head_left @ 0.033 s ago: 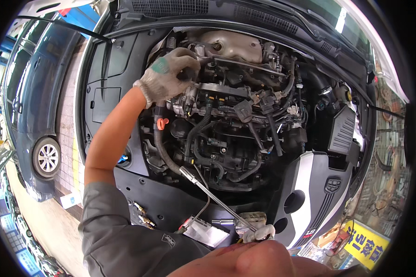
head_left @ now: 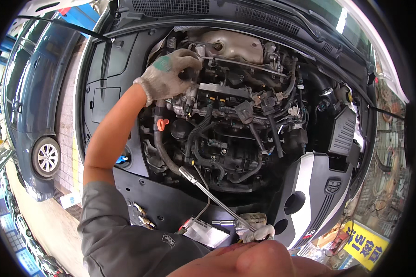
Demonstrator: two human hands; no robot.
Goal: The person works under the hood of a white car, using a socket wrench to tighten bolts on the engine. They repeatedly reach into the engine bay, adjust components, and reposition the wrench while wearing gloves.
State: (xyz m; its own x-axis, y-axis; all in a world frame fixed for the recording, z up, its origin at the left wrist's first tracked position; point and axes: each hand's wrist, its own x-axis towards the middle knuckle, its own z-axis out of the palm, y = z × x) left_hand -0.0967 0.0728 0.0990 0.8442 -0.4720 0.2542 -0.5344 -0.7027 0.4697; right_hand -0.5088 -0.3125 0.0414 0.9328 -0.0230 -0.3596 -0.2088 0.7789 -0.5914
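Observation:
My left hand (head_left: pixel 168 76), in a pale knit glove with a green patch, is at the far left side of the open engine (head_left: pixel 226 147). Its fingers curl round a dark piece that is mostly hidden by the glove. Low in the picture, my gloved right hand (head_left: pixel 260 233) closes on the near end of a long steel extension bar (head_left: pixel 222 202). A wide socket (head_left: pixel 187 174) sits at the bar's far end, beside a ribbed hose (head_left: pixel 162 150). Two unplugged ignition coils (head_left: pixel 245 112) lie across the engine's middle.
The engine cover (head_left: pixel 305 198) rests at the front right. Along the front panel are spark plugs (head_left: pixel 144 217), a loose socket (head_left: pixel 223 222), a white box (head_left: pixel 208 231) and a thin bent rod (head_left: pixel 201 210). A prop rod (head_left: pixel 64 25) and a dark parked car (head_left: pixel 44 101) are on the left.

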